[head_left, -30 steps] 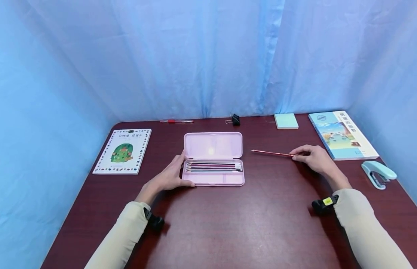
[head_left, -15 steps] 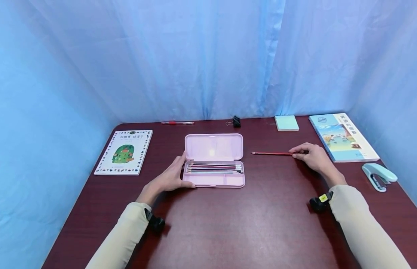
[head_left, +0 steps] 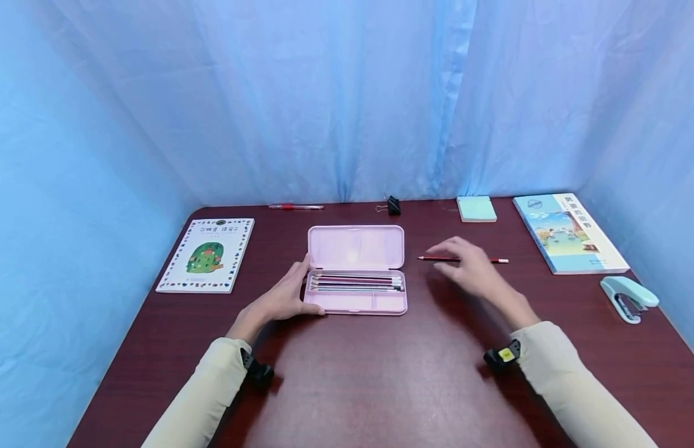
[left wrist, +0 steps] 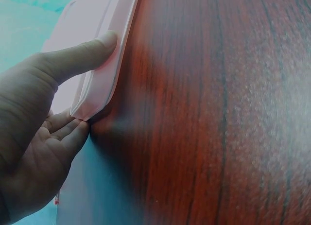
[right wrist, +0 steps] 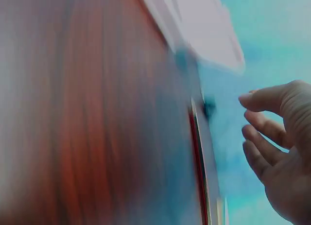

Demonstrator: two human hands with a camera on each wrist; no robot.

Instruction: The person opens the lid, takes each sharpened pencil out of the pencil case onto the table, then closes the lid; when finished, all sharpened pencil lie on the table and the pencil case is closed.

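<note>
A pink pencil case (head_left: pixel 341 302) stands with its lid raised, and several pencils (head_left: pixel 356 282) lie in its back compartment. My left hand (head_left: pixel 281 297) grips the case's left end, with the thumb (left wrist: pixel 92 52) on the front wall and the fingers round the side. Right of the case a red pencil (head_left: pixel 499 261) with a white end lies on the table, its tip toward the case. Above that pencil my right hand (head_left: pixel 467 266) is spread with fingers loosely bent and nothing held. In the right wrist view thumb and fingers are apart.
A picture book (head_left: pixel 205 256) lies at left, a red pen (head_left: pixel 296 206) and a black binder clip (head_left: pixel 393 206) at the back edge. Sticky notes (head_left: pixel 477 209), a blue book (head_left: pixel 567 233) and a mint stapler (head_left: pixel 628 298) are at right. Blue curtains surround the table.
My right hand has let go of the red pencil's end and moved left over it, toward the case. The pencil stays on the table. My left hand keeps its place.
</note>
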